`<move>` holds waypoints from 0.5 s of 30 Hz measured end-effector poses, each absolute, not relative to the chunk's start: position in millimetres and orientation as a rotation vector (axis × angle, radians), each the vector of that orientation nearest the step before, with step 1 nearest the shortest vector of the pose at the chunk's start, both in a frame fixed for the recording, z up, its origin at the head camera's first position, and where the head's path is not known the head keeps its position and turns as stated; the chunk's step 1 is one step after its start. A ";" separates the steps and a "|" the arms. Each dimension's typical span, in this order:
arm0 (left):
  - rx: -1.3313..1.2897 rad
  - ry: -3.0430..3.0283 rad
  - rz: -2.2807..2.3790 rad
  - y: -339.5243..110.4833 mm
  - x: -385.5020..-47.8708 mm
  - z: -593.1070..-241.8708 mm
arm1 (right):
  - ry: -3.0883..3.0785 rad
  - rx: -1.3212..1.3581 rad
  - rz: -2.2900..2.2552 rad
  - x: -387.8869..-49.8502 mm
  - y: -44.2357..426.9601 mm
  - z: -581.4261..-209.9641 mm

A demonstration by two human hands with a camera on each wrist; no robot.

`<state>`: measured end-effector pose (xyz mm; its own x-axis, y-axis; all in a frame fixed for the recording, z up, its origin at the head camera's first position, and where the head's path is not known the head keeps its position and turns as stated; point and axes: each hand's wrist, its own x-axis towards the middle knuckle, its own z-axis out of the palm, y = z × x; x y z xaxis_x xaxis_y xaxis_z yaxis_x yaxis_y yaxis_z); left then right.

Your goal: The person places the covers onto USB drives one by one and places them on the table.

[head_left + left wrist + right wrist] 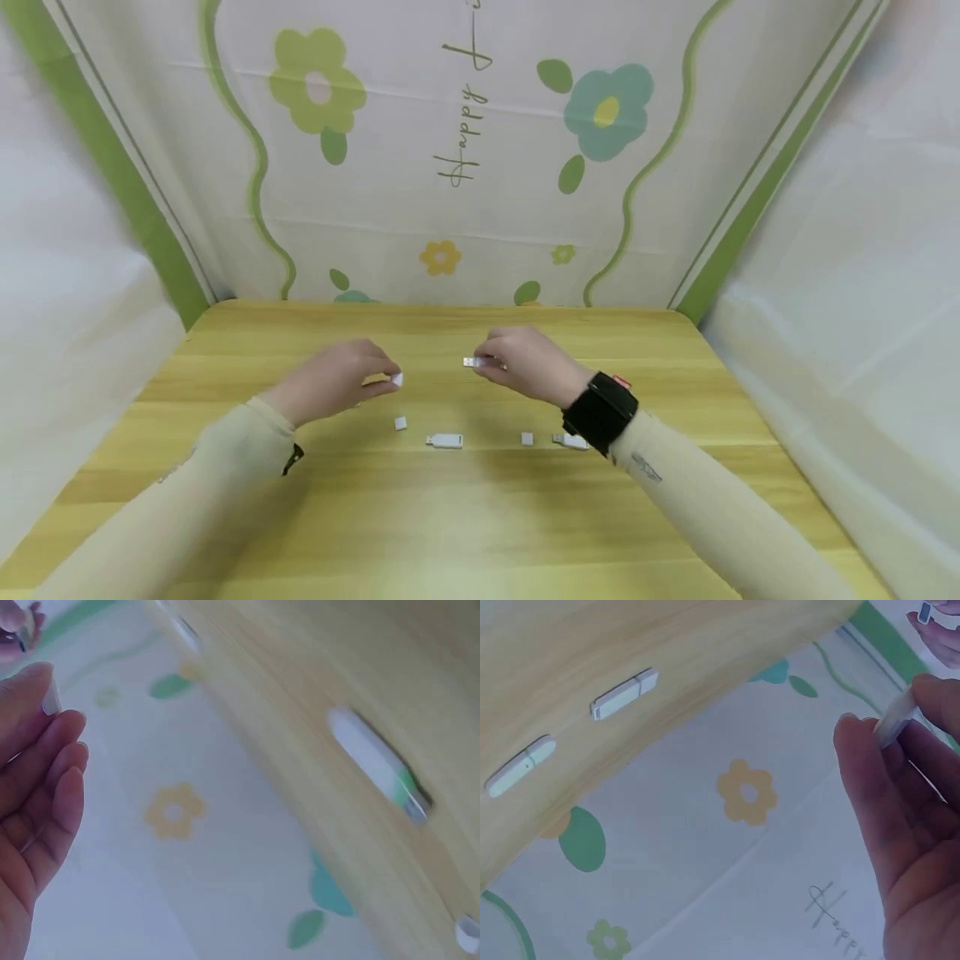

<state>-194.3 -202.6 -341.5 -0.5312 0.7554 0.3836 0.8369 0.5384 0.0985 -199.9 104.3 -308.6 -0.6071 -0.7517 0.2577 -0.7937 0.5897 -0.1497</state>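
My left hand [337, 382] pinches a small white cap [397, 380] between thumb and fingertips, above the table. The cap [52, 700] also shows at the fingertips in the left wrist view. To its right, my right hand [528, 362] holds a white USB flash drive [480, 362] by its body, its bare metal plug pointing left toward the cap. Cap and drive are apart. In the right wrist view, thumb and finger grip the drive [897, 718], and the left hand [939, 637] appears in the top corner.
Nearer me on the wooden table [465, 517] lie an uncapped drive [448, 441] with a loose cap [401, 423], and another drive [575, 442] beside its cap [527, 438]. Two capped drives, one nearer [625, 694], show in the right wrist view. A flowered curtain [405, 192] hangs behind.
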 end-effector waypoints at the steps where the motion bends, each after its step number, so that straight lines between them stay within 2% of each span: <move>1: -1.345 -2.431 -0.389 -198.9 -187.3 -340.2 | -2.614 1.303 0.379 -193.0 108.3 -309.9; 8: -1.410 -2.215 -0.408 -177.8 -141.5 -336.8 | -2.452 1.324 0.438 -146.8 131.3 -319.1; 15: -1.439 -2.114 -0.466 -159.6 -111.7 -339.5 | -2.398 1.321 0.514 -115.6 148.5 -331.9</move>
